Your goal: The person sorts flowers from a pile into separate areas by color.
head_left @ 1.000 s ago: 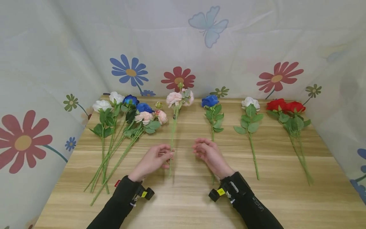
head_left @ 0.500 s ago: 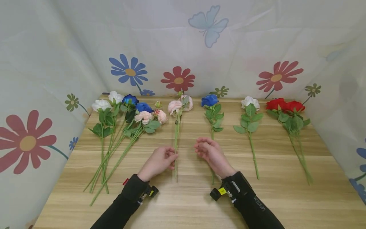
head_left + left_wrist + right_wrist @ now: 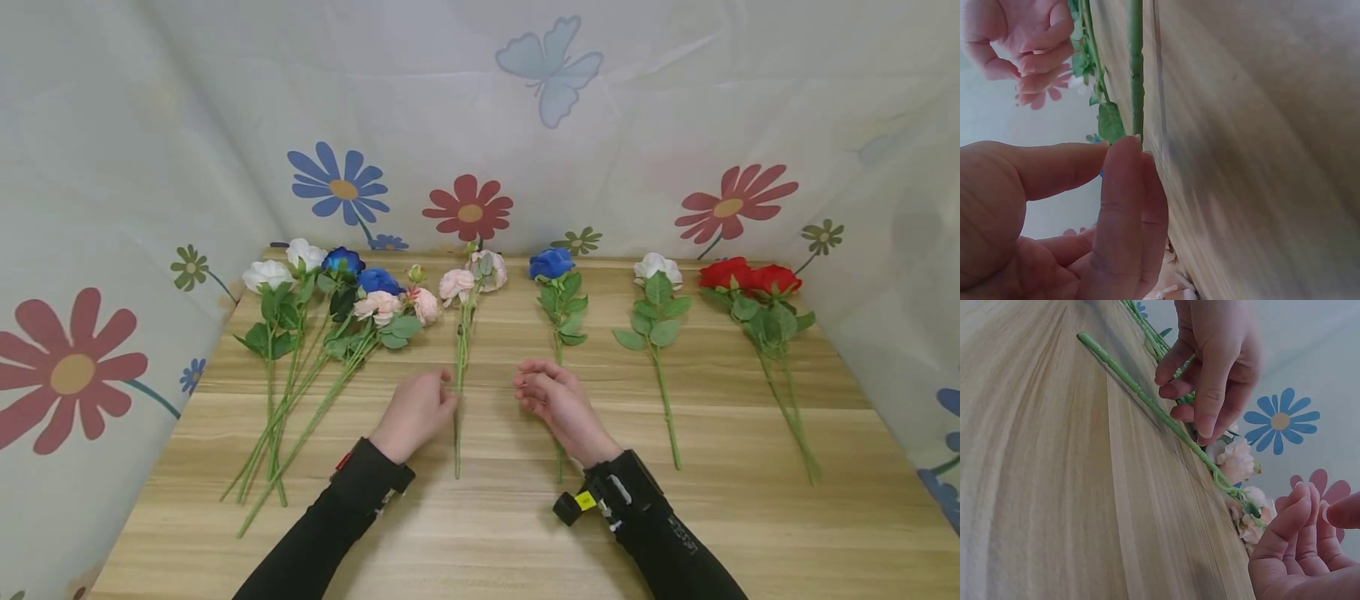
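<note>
In the head view a pink flower stem (image 3: 459,392) with two pale blooms (image 3: 457,286) lies on the wooden table, blooms toward the back. My left hand (image 3: 414,412) is just left of this stem, palm side toward it. From the right wrist view, the left hand's (image 3: 1219,369) fingers are loosely bent and spread, with the thumb tip right at the stem (image 3: 1147,400). In the left wrist view the fingers cover part of the stem (image 3: 1136,69). My right hand (image 3: 558,408) hovers over the stem of a blue rose (image 3: 551,263), fingers loosely curled and holding nothing.
To the left lies a loose group of white roses (image 3: 267,275), blue roses (image 3: 378,282) and pink flowers (image 3: 378,307), stems crossing. A white rose (image 3: 657,269) and red roses (image 3: 750,275) lie to the right. A flower-printed cloth (image 3: 637,100) stands behind the table (image 3: 480,533).
The pink flower has come down onto the table, slightly right of before. My left hand has followed, turned at the wrist and loosened from the stem. The right hand has hardly moved.
</note>
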Available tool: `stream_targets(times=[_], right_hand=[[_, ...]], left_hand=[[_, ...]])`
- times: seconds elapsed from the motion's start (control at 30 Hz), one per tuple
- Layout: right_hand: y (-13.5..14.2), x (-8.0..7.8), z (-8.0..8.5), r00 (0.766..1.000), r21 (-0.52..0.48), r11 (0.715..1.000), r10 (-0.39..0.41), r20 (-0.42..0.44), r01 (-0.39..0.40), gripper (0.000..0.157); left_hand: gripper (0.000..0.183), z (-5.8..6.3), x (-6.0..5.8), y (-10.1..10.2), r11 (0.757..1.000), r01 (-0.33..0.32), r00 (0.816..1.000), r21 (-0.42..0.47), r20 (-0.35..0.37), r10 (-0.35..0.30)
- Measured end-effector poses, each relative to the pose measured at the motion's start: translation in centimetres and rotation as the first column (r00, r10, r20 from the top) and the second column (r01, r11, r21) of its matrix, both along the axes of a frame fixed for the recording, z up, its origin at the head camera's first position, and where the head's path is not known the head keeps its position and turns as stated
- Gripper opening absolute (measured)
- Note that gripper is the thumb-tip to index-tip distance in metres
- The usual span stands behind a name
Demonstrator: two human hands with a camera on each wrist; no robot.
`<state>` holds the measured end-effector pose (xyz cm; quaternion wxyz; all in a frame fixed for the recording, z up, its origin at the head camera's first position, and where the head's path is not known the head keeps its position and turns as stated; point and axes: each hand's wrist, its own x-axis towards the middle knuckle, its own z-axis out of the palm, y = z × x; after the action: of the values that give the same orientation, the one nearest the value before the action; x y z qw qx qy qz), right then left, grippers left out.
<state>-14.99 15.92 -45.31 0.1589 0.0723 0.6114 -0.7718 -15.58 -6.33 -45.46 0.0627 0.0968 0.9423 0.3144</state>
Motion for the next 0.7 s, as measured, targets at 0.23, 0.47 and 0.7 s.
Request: stream_targets(times=[0.23, 0.47, 0.7], right_hand=[[0.2, 0.0, 0.0, 1.000, 0.000, 1.000, -0.002, 0.000, 0.002, 0.024], [0.3, 0.1, 0.2, 1.000, 0.008, 1.000, -0.003, 0.002, 0.003, 0.025], [0.4, 0.1, 0.1, 1.000, 0.004, 1.000, 0.000, 0.001, 0.000, 0.024]], left_hand=[[0.026, 0.1, -1.0, 0.7, 0.998, 0.006, 0.999, -0.054, 0.032, -0.005], [0.011, 0.1, -1.1, 1.1, 0.998, 0.028, 0.999, -0.054, 0.042, -0.025], [0.014, 0.1, -0.7, 1.3, 0.998, 0.041, 0.998, -0.042, 0.044, -0.039]])
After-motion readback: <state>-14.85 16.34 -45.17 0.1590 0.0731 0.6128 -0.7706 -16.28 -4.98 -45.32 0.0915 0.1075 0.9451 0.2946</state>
